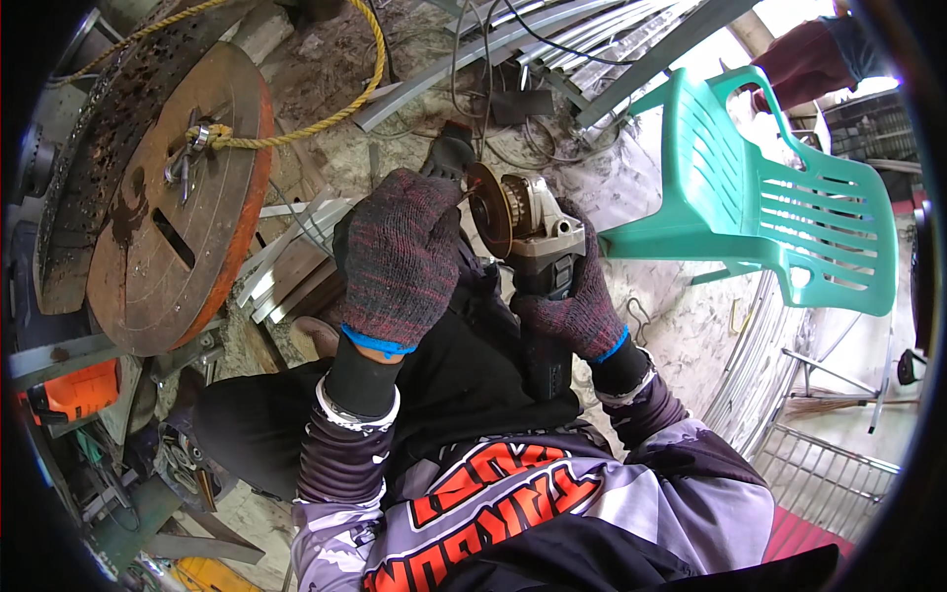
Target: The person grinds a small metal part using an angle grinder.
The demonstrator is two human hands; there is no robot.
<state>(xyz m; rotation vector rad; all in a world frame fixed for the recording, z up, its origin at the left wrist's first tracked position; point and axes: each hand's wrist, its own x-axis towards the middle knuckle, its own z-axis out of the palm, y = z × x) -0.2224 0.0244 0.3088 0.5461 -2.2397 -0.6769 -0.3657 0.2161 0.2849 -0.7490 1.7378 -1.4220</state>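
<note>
My right hand (584,308), in a dark knit work glove with a blue cuff, is wrapped round the body of an angle grinder (545,252). The grinder's metal gear head points away from me, and its brown round disc (490,209) faces left. Just left of the disc is my left hand (400,261), in a matching glove, seen from the back with its fingers curled in. What those fingers hold, if anything, is hidden. Beyond the disc a dark grey shoe-like shape (451,151) shows on the floor.
A green plastic chair (715,187) stands at the right. At the left is a large round wooden disc (178,212) with a yellow rope (296,141) tied on. Metal bars (582,44) lie at the back. A person's leg (801,61) shows at the far right.
</note>
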